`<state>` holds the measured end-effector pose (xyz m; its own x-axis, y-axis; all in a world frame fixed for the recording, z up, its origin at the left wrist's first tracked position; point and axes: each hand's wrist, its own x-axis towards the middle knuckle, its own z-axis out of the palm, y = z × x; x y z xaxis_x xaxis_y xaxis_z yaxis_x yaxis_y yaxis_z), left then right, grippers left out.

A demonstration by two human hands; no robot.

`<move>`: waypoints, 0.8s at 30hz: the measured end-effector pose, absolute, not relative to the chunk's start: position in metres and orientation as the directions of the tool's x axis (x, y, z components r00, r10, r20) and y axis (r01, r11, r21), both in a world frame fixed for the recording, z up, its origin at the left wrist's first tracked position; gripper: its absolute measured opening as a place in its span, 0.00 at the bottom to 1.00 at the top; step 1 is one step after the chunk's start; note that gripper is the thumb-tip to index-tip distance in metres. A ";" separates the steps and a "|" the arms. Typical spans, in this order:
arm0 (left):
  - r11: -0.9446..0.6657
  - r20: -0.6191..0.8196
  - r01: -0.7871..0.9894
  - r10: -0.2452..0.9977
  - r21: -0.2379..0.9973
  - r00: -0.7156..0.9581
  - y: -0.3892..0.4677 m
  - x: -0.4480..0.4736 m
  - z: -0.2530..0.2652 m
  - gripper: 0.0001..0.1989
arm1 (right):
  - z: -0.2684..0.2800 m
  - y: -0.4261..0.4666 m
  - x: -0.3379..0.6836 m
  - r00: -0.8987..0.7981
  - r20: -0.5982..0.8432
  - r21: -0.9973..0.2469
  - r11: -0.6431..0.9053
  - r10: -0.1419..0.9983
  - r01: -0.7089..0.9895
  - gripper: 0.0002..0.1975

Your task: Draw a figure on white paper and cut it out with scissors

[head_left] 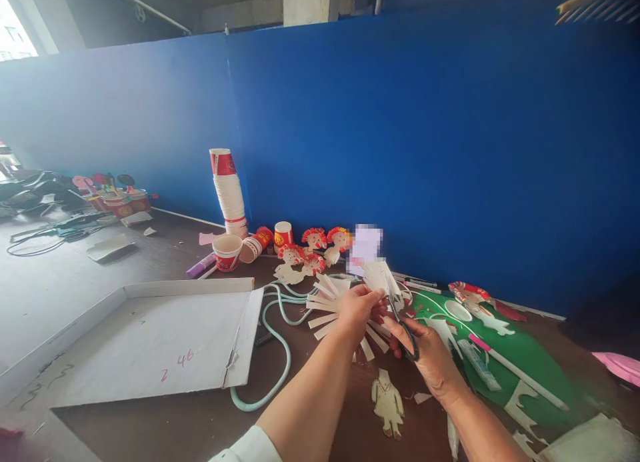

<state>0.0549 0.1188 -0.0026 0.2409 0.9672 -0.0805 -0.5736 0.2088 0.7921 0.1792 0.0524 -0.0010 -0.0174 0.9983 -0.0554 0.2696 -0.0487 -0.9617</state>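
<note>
My left hand [363,305] is closed in a pinch on a small piece of paper, mostly hidden by the fingers. Around and beneath this hand spread the white strips of a fringed paper cup [323,303]. Black-handled scissors [412,342] sit in my right hand [429,357], with fingers through the loops and blades at the left fingertips. Just beyond the fingertips is a white paper sheet [381,275]. A cut-out paper figure [387,403] lies on the table below my hands.
Left stands a shallow white box lid [195,342], with a pale blue cord [287,355] beside it. Behind are a tall cup stack [230,195], loose paper cups [227,252] and red-fringed paper figures [290,255]. Scraps and a pencil [520,372] lie on a green mat [543,362]. A blue partition [400,129] rises behind.
</note>
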 end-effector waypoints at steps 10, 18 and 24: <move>0.247 -0.102 -0.548 0.954 0.799 0.282 0.119 0.052 0.001 0.11 | -0.003 0.053 0.181 0.001 -0.080 -0.974 -0.078 0.997 0.212 0.16; 0.261 -0.105 -0.545 0.948 0.797 0.300 0.118 0.050 0.003 0.14 | -0.004 0.054 0.182 -0.014 -0.058 -0.968 -0.052 0.998 0.247 0.15; 0.248 -0.101 -0.563 0.955 0.789 0.280 0.118 0.051 0.001 0.14 | -0.002 0.054 0.181 -0.013 -0.060 -0.947 -0.053 0.998 0.316 0.17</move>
